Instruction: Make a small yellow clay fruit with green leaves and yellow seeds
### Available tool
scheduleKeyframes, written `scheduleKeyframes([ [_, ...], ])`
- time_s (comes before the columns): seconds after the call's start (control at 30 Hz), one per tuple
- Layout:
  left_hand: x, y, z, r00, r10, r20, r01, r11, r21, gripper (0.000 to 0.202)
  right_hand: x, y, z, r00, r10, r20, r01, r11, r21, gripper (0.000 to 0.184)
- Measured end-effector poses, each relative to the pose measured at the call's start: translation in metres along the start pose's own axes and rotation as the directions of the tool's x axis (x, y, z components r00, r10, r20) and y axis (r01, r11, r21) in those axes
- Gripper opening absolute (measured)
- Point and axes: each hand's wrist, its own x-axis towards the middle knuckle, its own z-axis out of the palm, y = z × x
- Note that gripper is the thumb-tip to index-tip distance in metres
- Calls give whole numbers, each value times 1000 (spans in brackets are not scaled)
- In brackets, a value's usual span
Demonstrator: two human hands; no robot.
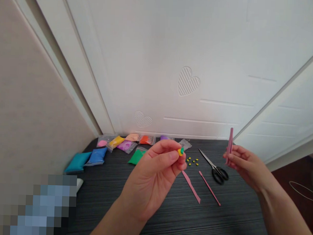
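Observation:
My left hand [154,172] is raised over the dark table [168,217], its thumb and fingertips pinched on a small yellow and green clay piece [180,151]. My right hand [243,165] is to the right, fingers closed round a pink modelling tool [230,144] that points upward. Several tiny yellow clay bits [193,162] lie on the table between the hands. Two more pink modelling tools [191,186] [209,188] lie below them, and black scissors [216,169] rest near my right hand.
Several bags of coloured clay lie along the back left of the table: teal [77,162], blue [97,156], green [136,156], purple [126,146], yellow [116,141], pink [102,142], peach [132,137], orange [146,139]. White panels with heart cut-outs [188,81] stand behind.

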Motion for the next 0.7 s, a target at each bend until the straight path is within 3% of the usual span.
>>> scheduleKeyframes([
  [0.03, 0, 0, 0, 1000, -8, 2, 8, 1000, -5, 12, -4, -17, 11, 998, -38, 48, 27, 973, 229, 31],
  [0.1, -1, 0, 0, 1000, -13, 7, 13, 1000, -12, 13, -13, -51, 34, 979, -158, 131, 70, 856, 512, 26],
  [0.23, -1, 0, -1, 1000, 4, 5, -3, 1000, -8, 12, -28, -107, 73, 915, -361, 180, 105, 644, 758, 9],
  [0.3, 0, 1, -2, 1000, 17, 3, -17, 1000, -6, 11, -32, -124, 87, 910, -367, 193, 58, 573, 818, 11],
  [0.5, 2, 3, -3, 999, 19, -45, -19, 1000, -9, 9, -31, -132, 110, 895, -419, 152, 49, 433, 900, 6],
  [0.7, 6, 0, -4, 997, -14, -71, 14, 1000, 4, 8, -27, -125, 115, 889, -449, 93, 107, 400, 910, 10],
])
